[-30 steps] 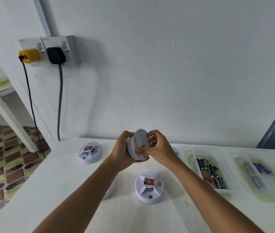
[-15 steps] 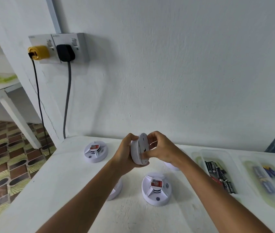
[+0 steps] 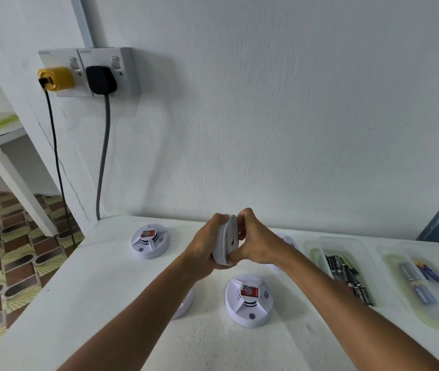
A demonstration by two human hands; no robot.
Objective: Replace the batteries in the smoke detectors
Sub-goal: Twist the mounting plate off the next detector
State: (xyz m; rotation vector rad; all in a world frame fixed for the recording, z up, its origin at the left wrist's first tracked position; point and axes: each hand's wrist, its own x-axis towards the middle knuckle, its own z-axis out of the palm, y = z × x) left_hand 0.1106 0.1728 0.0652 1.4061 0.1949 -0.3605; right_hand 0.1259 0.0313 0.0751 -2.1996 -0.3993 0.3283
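Above the white table I hold a white smoke detector on edge, between both hands. My left hand grips its left side with curled fingers. My right hand grips its right side, thumb underneath. One detector with a red label lies face up just below my hands. Another labelled detector lies at the back left. Two more are mostly hidden: one under my left forearm, one behind my right wrist.
A clear tray of dark batteries sits to the right, and a second tray with blue batteries further right. A wall socket holds a yellow plug and a black plug, whose cables hang down past the table's back left corner. The table's left edge drops to a tiled floor.
The detector has turned in my hands from showing its flat back to standing nearly edge-on. My view has shifted left, so everything sits further right in the frame.
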